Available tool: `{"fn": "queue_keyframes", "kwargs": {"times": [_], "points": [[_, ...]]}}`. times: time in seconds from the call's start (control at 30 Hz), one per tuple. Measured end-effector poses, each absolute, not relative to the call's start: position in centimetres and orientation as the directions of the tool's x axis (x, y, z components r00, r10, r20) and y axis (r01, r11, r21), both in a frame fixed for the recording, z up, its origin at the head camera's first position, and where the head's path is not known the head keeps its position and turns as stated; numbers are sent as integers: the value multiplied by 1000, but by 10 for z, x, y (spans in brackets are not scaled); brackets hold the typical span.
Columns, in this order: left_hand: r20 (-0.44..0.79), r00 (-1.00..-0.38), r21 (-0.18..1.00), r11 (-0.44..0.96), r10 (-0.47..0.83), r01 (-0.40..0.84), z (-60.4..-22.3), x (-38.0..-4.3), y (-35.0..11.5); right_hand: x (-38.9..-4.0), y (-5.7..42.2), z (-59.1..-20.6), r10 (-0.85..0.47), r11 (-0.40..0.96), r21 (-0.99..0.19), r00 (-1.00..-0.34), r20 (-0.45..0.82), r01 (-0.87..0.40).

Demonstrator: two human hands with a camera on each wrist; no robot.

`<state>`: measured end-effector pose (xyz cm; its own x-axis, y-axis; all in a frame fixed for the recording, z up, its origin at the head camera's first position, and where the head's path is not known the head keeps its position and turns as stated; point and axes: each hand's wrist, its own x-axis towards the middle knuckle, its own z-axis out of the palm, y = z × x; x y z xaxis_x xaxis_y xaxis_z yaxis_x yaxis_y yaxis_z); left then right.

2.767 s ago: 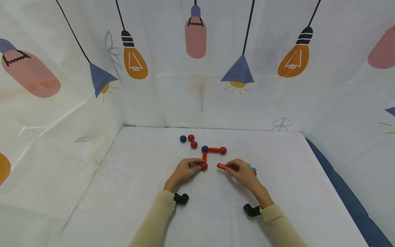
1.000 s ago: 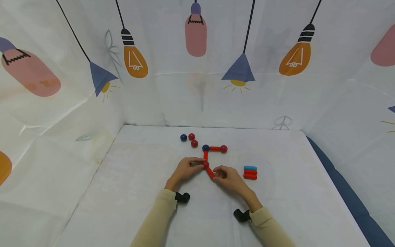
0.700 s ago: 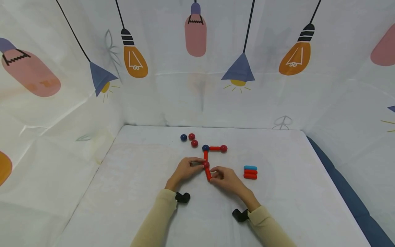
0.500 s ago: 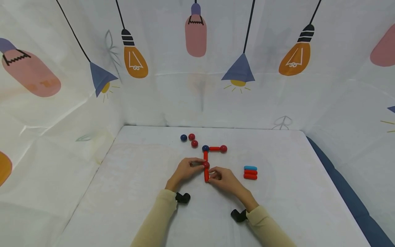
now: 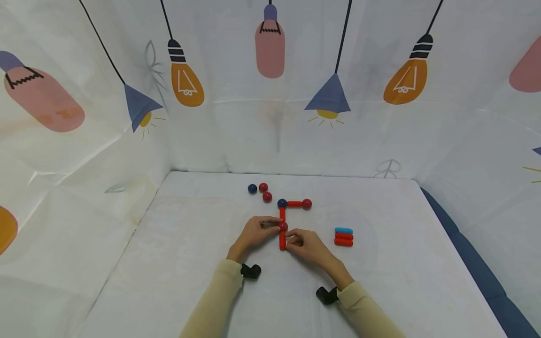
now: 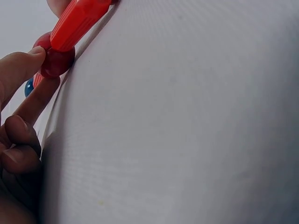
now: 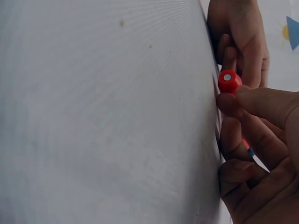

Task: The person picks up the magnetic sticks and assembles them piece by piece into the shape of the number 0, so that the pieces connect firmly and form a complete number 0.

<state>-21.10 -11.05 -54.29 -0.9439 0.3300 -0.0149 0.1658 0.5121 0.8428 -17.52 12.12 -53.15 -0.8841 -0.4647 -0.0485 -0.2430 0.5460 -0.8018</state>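
My left hand (image 5: pixel 252 234) pinches a red ball (image 5: pixel 283 226) between thumb and forefinger; the left wrist view shows the thumb (image 6: pixel 23 65) on the ball's side. From that ball a red magnetic rod (image 5: pixel 282 241) runs straight toward me. My right hand (image 5: pixel 312 246) pinches the rod near its free end, where the right wrist view shows a silvery magnet tip (image 7: pixel 227 78). Beyond the held ball, another red rod (image 5: pixel 282 214) leads to a dark blue ball (image 5: pixel 282 203). A third red rod (image 5: pixel 294 204) reaches right from there to a red ball (image 5: pixel 307 203).
On the white table (image 5: pixel 177 281), a loose blue ball (image 5: pixel 252 188) and two red balls (image 5: pixel 267 197) lie at the back. To the right of my right hand, a blue rod (image 5: pixel 343 230) lies beside two red rods (image 5: pixel 343 242). A patterned white sheet (image 5: pixel 236 136) hangs behind the table.
My right hand brought a red rod from the right to the ball in my left hand. The rod then swung leftward into line with the rod above. My left hand stayed nearly still.
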Motion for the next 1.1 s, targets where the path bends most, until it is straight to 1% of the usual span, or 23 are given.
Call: {"fn": "queue_keyframes", "kwargs": {"times": [0.2, 0.4, 0.53, 0.73, 0.93, 1.1], "points": [[-33, -944, 839, 522, 329, 152, -541, -211, -111, -178, 122, -528, -455, 551, -803, -888, -60, -228], [-22, -947, 827, 538, 320, 162, -541, -212, -112, -191, 122, -524, -354, 550, -820, -933, -59, -156], [-17, -950, 828, 537, 312, 161, -541, -213, -113, -201, 120, -526, -316, 513, -845, -948, -23, -151], [-41, -951, 829, 541, 306, 138, -543, -211, -112, -211, 117, -531, -328, 514, -842, -945, -13, -167], [-18, -952, 823, 546, 305, 159, -543, -211, -112, -215, 114, -532, -365, 515, -837, -931, -19, -185], [-41, -939, 826, 541, 341, 160, -541, -214, -116, -216, 112, -529, -379, 534, -826, -924, -43, -181]]}}
